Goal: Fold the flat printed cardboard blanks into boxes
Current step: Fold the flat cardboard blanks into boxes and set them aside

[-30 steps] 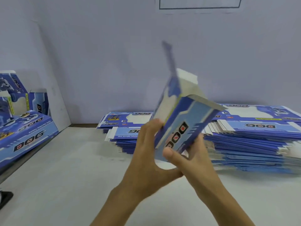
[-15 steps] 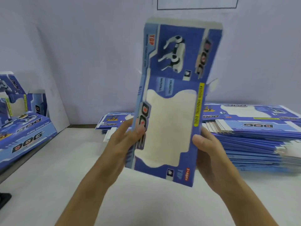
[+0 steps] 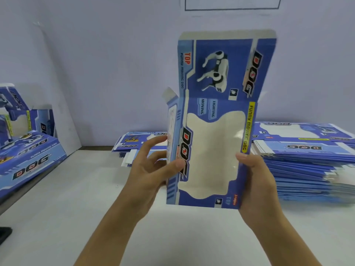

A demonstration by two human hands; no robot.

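I hold a blue printed box (image 3: 215, 131) upright above the white table, its window panel facing me and its long top flap standing straight up. My left hand (image 3: 151, 169) grips its left side, thumb on the front by the "DOG" print, fingers spread along the side panel. My right hand (image 3: 255, 179) grips the lower right edge, thumb on the front. A small side flap sticks out at the box's upper left. The box's back is hidden.
Stacks of flat blue blanks lie behind, one stack at centre (image 3: 134, 141) and a taller stack at right (image 3: 307, 160). Folded boxes (image 3: 28, 154) pile up at the left edge. A white wall stands close behind. The white table (image 3: 57, 217) stretches in front.
The box swung from tilted and edge-on to upright with its window facing me. My hands moved apart to its two sides. The top flap now stands straight.
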